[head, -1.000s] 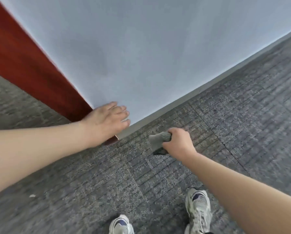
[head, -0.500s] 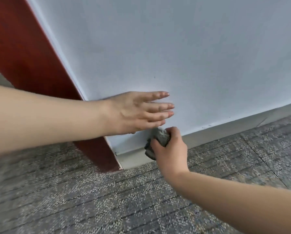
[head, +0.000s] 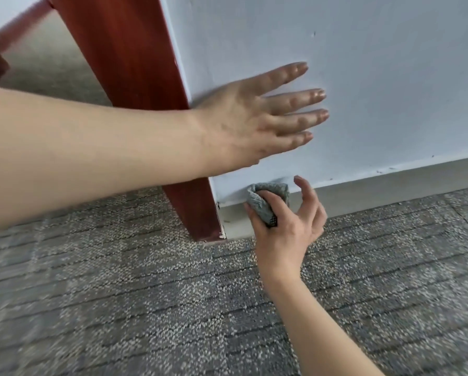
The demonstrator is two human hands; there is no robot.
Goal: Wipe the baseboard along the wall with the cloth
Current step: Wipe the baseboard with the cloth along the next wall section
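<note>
Pinching the grey cloth between thumb and fingers, the right hand holds it against the baseboard, just beside the red door frame. The baseboard's long axis runs toward 3 o'clock. At 12 o'clock the left hand, apart and farther off, spreads straight fingers on the wall.

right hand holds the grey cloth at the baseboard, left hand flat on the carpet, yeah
No: the head view shows the left hand flat on the white wall, not the carpet. The right hand does hold the grey cloth at the baseboard.
</note>
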